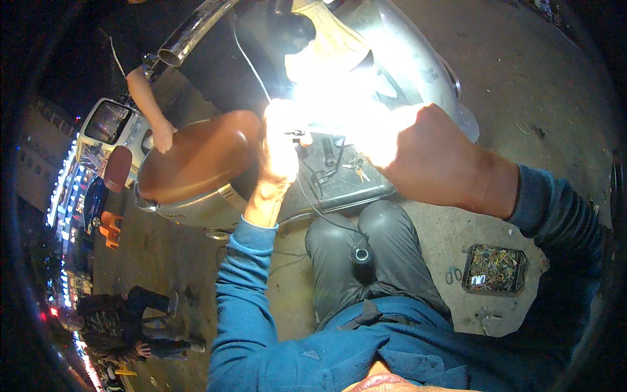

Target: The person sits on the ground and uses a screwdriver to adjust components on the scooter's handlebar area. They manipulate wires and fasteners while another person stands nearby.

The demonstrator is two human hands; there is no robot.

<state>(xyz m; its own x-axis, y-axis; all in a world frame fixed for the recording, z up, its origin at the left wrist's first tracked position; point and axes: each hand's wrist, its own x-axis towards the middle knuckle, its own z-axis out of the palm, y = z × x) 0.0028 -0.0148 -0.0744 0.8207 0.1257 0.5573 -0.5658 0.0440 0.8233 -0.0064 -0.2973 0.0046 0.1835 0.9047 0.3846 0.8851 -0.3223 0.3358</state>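
My left hand (pixel 279 144) is raised at the scooter's front, fingers closed round a small dark-and-metal piece (pixel 297 134) too glared to identify. My right hand (pixel 415 147) is closed beside a very bright light (pixel 336 98); what its fingertips hold is hidden in the glare. Below both hands lies the black footboard (pixel 362 186) with keys (pixel 359 171), a small dark tool (pixel 328 151) and wires. A cable runs down to a black cylinder (pixel 362 264) resting on my lap.
A brown scooter seat (pixel 189 157) is left, with another person's hand (pixel 163 137) on it. A black tray of small parts (pixel 493 271) and scissors (pixel 452 273) lie on the ground right. A person (pixel 124 323), orange stools (pixel 110 228) and vehicles are further left.
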